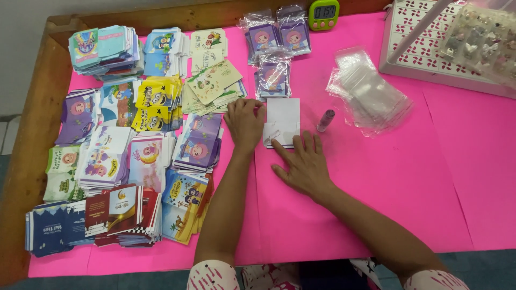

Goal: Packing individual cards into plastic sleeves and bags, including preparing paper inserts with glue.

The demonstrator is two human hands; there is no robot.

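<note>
Your left hand (244, 122) and right hand (302, 165) both lie open and flat on the small stack of white paper cards (283, 121) near the far middle of the pink-covered table (408, 177); the cards look light, thin, bendable, so pinch one edge gently.

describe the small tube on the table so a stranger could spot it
On the pink sheet, look just right of the white card under both hands. The tube stands alone between that card and the clear bags. It is the only small, silvery-purple cylinder among flat things.
</note>
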